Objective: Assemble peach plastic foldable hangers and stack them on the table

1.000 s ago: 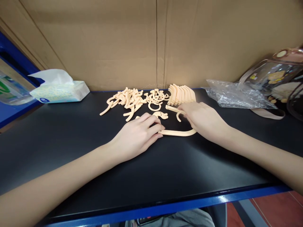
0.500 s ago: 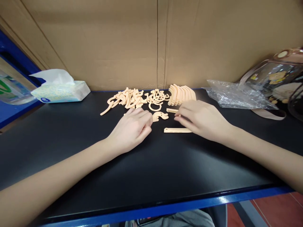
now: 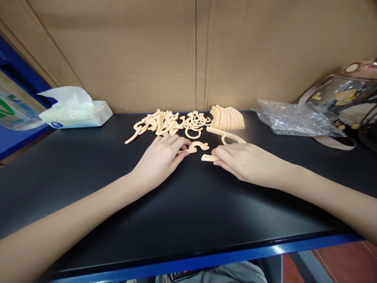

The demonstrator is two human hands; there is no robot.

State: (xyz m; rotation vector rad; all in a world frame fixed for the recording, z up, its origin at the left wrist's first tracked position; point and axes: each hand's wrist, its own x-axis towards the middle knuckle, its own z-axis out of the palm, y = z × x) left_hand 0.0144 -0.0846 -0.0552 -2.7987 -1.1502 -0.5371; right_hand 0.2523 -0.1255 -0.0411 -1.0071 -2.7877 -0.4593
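The black table [image 3: 188, 220] is carrying a tissue pack [image 3: 75, 114] at ten o'clock and a crumpled plastic bag [image 3: 291, 120] at two o'clock, with a loose pile of peach plastic hooks [image 3: 165, 124] lying at twelve beside a neat stack of curved pieces [image 3: 228, 118]. The right hand [image 3: 250, 163] is now closing its grip on a straight strip [image 3: 207, 158] that was lying free half a second ago, while the left hand [image 3: 160, 161], fingers half spread, is now pinching a small curved hook [image 3: 197, 147] it was only nearing before.

Bare forearms, no sleeves, grey trousers [image 3: 218, 275]
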